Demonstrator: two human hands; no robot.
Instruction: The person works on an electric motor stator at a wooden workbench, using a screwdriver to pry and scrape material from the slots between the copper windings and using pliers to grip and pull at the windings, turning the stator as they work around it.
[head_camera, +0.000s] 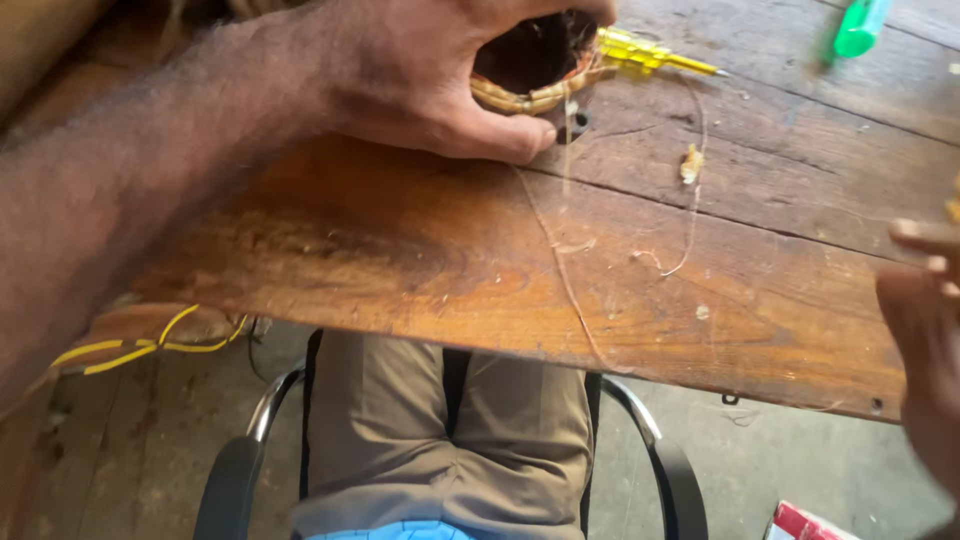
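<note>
My left hand (420, 75) reaches across the wooden table (420, 260) and grips a round motor coil (535, 80) with copper-coloured windings, holding it on the tabletop at the top centre. A thin copper wire (565, 270) trails from the coil toward the table's near edge. My right hand (925, 330) is at the right edge, partly out of frame, fingers loosely curled; I cannot see anything in it. A yellow screwdriver (655, 55) lies just right of the coil.
A green tool (860, 25) lies at the top right. Yellow wires (150, 345) hang below the table at left. My legs and a black chair with chrome arms (640, 420) are under the table edge. A red-and-white pack (800, 522) lies on the floor.
</note>
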